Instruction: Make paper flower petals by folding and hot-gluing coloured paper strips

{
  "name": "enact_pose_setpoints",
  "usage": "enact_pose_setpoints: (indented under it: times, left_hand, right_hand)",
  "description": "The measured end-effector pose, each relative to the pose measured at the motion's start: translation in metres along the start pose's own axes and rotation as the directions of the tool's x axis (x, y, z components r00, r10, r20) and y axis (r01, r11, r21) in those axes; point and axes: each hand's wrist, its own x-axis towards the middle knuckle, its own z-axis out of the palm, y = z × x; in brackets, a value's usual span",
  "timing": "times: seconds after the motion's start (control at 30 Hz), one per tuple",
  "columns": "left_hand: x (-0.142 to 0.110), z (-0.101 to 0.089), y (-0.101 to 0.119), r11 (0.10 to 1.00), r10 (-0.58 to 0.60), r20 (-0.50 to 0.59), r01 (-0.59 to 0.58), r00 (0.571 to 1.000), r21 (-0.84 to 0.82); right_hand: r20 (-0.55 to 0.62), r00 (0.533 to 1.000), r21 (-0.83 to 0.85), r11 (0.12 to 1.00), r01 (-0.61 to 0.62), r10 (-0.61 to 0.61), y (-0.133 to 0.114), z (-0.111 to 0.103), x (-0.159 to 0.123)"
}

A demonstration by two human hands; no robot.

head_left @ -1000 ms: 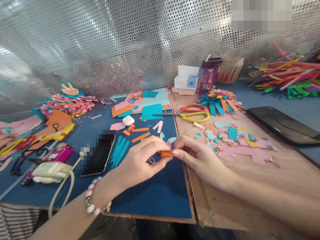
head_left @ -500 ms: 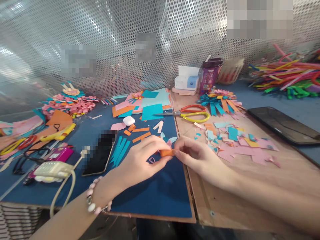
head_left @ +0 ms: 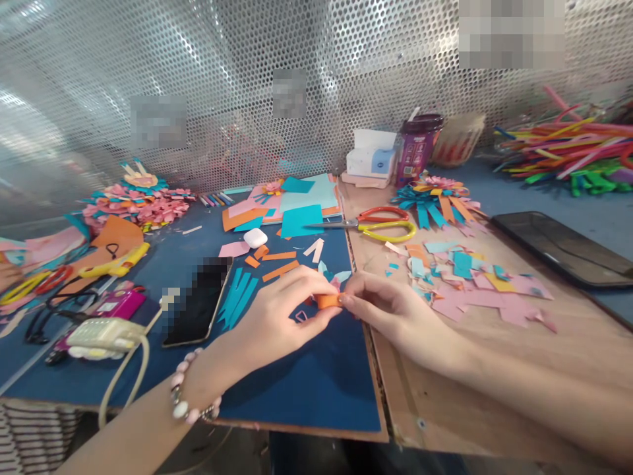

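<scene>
Both hands meet over the seam between the blue board and the bare wood. An orange paper strip (head_left: 327,301), bent into a small curl, sits between them. My left hand (head_left: 291,303) pinches it from the left with thumb and fingers. At its right end, my right hand (head_left: 390,303) is closed in a pinch of thumb and index finger. Just behind the fingertips show pale blue and pink paper pieces (head_left: 341,277), partly hidden. Orange strips (head_left: 279,270) and teal strips (head_left: 240,297) lie left of my left hand.
Scissors (head_left: 376,224) with red and yellow handles lie beyond the hands. A phone (head_left: 202,303) is at left, a dark tablet-like device (head_left: 558,247) at right. Paper scraps (head_left: 494,293) cover the wood. A purple cup (head_left: 418,148) and tissue pack (head_left: 370,161) stand behind.
The orange strip has turned slightly between the fingertips and now shows a more open, rounded curl. Both hands stay in nearly the same place.
</scene>
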Motion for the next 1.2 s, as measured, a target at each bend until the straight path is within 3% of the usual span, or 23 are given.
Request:
enact_pose_setpoints:
  times: [0.4, 0.6, 0.8, 0.93, 1.07, 1.2]
  left_hand:
    - [0.001, 0.0, -0.003, 0.999, -0.033, -0.016, 0.034, 0.999, 0.026]
    - [-0.001, 0.005, -0.002, 1.0, -0.028, 0.017, 0.028, 0.999, -0.014]
    - [-0.003, 0.004, -0.003, 0.977, -0.165, 0.027, 0.168, 0.986, -0.132]
    - [-0.002, 0.005, -0.003, 0.919, -0.247, 0.037, 0.246, 0.968, -0.309]
    - [0.0, 0.007, -0.002, 0.841, -0.325, 0.085, 0.329, 0.942, -0.43]
    - [-0.001, 0.009, -0.002, 0.826, -0.318, 0.132, 0.343, 0.939, -0.448]
  right_hand:
    - [-0.035, 0.996, -0.016, 0.997, -0.077, 0.077, 0.005, -0.004, 0.005]
    - [-0.035, 0.998, -0.014, 0.998, -0.059, 0.058, 0.003, -0.002, 0.004]
    - [-0.057, 0.986, 0.074, 0.985, -0.154, 0.158, 0.012, -0.004, 0.004]
    - [-0.036, 0.989, 0.177, 0.975, -0.136, 0.144, 0.019, -0.004, 0.005]
    - [-0.026, 0.987, 0.093, 0.984, -0.154, 0.157, 0.013, -0.002, 0.004]
    - [-0.057, 0.988, 0.017, 0.99, -0.142, 0.143, 0.005, -0.001, 0.002]
